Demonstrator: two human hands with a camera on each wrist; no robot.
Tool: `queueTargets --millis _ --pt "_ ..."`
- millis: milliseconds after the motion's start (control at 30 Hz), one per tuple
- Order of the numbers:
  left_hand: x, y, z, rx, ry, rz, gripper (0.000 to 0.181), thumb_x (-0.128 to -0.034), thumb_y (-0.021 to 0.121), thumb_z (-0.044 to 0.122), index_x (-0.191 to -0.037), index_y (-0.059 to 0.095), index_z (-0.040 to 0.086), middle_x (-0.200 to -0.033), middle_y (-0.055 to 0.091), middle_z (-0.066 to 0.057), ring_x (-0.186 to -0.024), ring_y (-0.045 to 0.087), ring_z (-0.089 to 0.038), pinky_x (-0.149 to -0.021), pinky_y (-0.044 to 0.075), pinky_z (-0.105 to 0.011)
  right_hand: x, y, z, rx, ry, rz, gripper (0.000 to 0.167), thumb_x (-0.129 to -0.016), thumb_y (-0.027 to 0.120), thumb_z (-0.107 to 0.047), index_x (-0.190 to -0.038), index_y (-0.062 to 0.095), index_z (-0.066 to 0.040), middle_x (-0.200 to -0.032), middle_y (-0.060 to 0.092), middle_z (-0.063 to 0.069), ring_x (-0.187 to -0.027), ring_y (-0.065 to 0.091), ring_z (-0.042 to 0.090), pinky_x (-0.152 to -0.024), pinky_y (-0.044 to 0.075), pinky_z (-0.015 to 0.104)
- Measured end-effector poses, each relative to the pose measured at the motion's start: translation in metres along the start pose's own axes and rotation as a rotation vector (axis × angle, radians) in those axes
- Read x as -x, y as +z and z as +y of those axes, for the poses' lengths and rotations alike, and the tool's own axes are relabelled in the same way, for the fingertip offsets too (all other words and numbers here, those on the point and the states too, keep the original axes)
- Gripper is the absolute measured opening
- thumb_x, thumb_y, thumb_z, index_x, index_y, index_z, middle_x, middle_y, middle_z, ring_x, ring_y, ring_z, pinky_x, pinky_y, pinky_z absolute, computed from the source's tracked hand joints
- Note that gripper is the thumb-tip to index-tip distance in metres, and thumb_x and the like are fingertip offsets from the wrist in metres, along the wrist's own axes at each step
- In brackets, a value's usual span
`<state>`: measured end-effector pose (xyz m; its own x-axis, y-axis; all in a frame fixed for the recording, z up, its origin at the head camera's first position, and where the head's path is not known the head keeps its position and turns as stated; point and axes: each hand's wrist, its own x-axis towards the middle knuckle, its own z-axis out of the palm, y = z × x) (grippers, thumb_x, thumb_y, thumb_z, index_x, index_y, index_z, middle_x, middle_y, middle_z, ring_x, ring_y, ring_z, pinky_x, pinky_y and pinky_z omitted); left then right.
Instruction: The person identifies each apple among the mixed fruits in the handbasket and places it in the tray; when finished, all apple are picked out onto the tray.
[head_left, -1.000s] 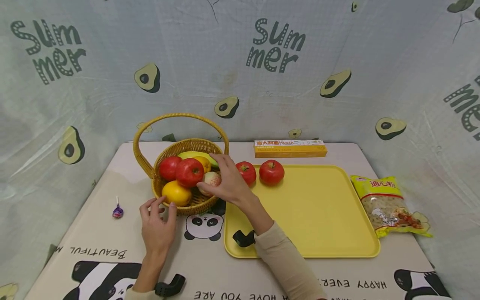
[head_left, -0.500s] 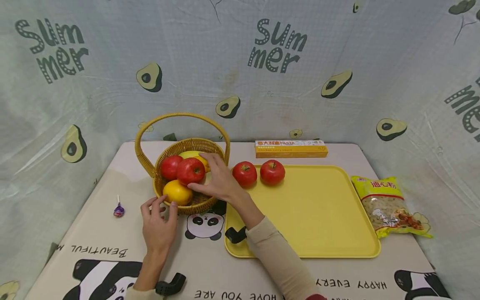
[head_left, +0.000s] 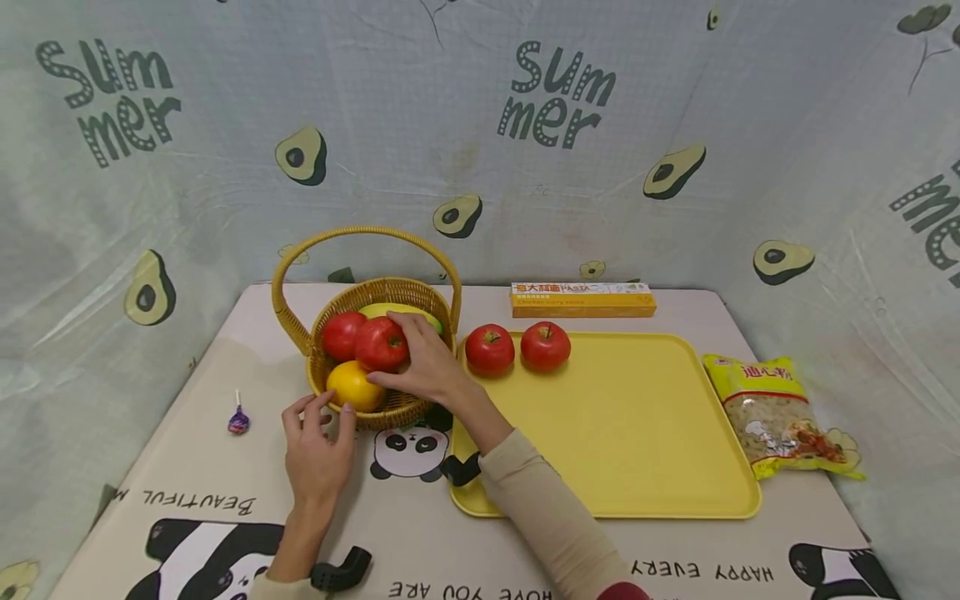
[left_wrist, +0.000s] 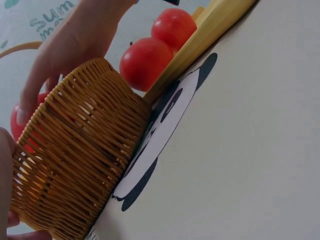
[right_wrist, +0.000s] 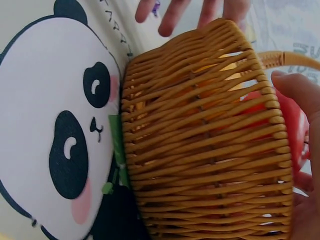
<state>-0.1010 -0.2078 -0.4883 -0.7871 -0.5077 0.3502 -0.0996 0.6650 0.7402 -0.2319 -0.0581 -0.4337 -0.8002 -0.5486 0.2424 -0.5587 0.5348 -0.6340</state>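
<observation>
A wicker basket (head_left: pixel 401 414) holds a red apple (head_left: pixel 379 343), a second red apple (head_left: pixel 341 335), a yellow-orange fruit (head_left: pixel 354 387) and a banana (head_left: pixel 420 314). The right hand (head_left: pixel 423 362) reaches in from the right, its fingers over the top of the front apple and its thumb below, curled round that apple's right side. In the left wrist view, a digit of the right hand (left_wrist: pixel 65 47) lies against the red apple (left_wrist: pixel 17 120). The left hand (head_left: pixel 317 450) rests at the basket's near-left rim with fingers spread and relaxed, seen also in the right wrist view (right_wrist: pixel 200 12).
Two red apples (head_left: pixel 490 349) (head_left: pixel 545 346) sit at the far-left edge of a yellow tray (head_left: pixel 615 425). Behind it lies a pasta box (head_left: pixel 583 301). A pasta bag (head_left: pixel 780 417) is on the right, a lollipop (head_left: pixel 238 420) left of the basket. The basket's handle (head_left: pixel 365 229) arches upward.
The right hand has moved left across the basket, from the pale round fruit to the front red apple. The left hand has hardly moved.
</observation>
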Motion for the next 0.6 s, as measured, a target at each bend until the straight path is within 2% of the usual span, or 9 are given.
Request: queueTargets --millis 67,133,300,600 --pt "-0.0004 0.0006 -0.0011 -0.001 0.0 0.001 0.039 -0.0985 0.058 0.029 -0.128 0.061 0.003 -0.135 0.046 -0.018 -0.099 0.06 -0.03 -0.081 0.048 -0.035 -0.0013 0.0028 0.0007 0.004 0.0 0.003 0.092 -0.08 0.077 -0.051 -0.153 0.032 -0.021 -0.152 0.041 0.007 -0.135 0.049 0.024 -0.108 0.048 0.043" --pt "-0.0006 0.0011 -0.0018 -0.004 0.002 0.003 0.039 -0.0982 0.059 0.029 -0.128 0.061 0.003 -0.135 0.046 -0.018 -0.099 0.06 -0.029 -0.081 0.049 -0.038 -0.0021 0.0049 0.0011 0.004 0.003 0.009 0.091 -0.08 0.077 -0.05 -0.153 0.032 -0.021 -0.152 0.041 0.007 -0.135 0.049 0.024 -0.108 0.048 0.043" --pt "-0.0009 0.002 -0.002 -0.009 0.006 0.006 0.039 -0.0979 0.059 0.03 -0.128 0.061 0.004 -0.135 0.047 -0.017 -0.099 0.061 -0.027 -0.08 0.049 -0.036 -0.0036 0.007 0.0025 0.005 0.004 0.025 0.089 -0.081 0.077 -0.049 -0.153 0.032 -0.02 -0.151 0.043 0.007 -0.134 0.05 0.024 -0.107 0.048 0.043" --pt "-0.0007 0.0014 -0.0005 0.003 0.001 -0.001 0.039 -0.0988 0.058 0.029 -0.129 0.061 0.003 -0.135 0.046 -0.018 -0.1 0.061 -0.03 -0.082 0.049 -0.039 -0.0053 0.0098 0.0049 0.025 -0.004 0.042 0.09 -0.081 0.078 -0.049 -0.153 0.033 -0.02 -0.152 0.045 0.005 -0.135 0.05 0.022 -0.107 0.048 0.04"
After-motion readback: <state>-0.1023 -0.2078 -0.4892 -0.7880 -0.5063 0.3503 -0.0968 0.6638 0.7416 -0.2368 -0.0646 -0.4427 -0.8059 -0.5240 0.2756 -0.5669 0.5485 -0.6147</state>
